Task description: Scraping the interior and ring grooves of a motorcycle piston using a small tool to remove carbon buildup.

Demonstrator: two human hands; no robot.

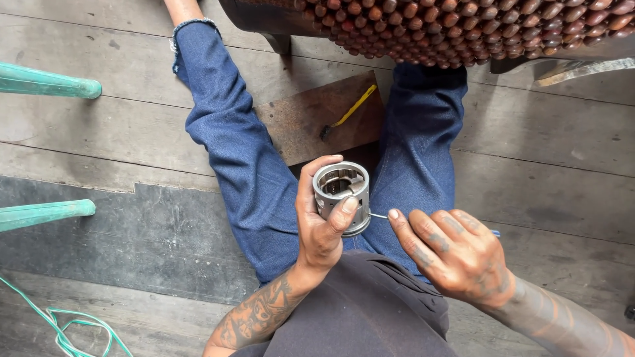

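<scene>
Sleeve (341, 194), a short grey metal cylinder with slots in its wall, sits upright in the left hand (322, 225) above the lap, between the two blue-jeaned legs (245, 158). That grip is wrapped around it, thumb on the near wall and fingers round the far side, open end facing up. Just beside the sleeve, the right hand (456, 254) pinches a thin metal tool (378, 215) whose tip touches, or nearly touches, the lower wall; its far end pokes out past the fingers. Judging by this, work on the sleeve's side is under way, not finished; whether anything has been freed or fitted I cannot tell, the contact point being too small. Beyond the sleeve, a rusty plate (311, 119) with a yellow-handled brush (345, 114) lies on the plank floor (549, 172).
</scene>
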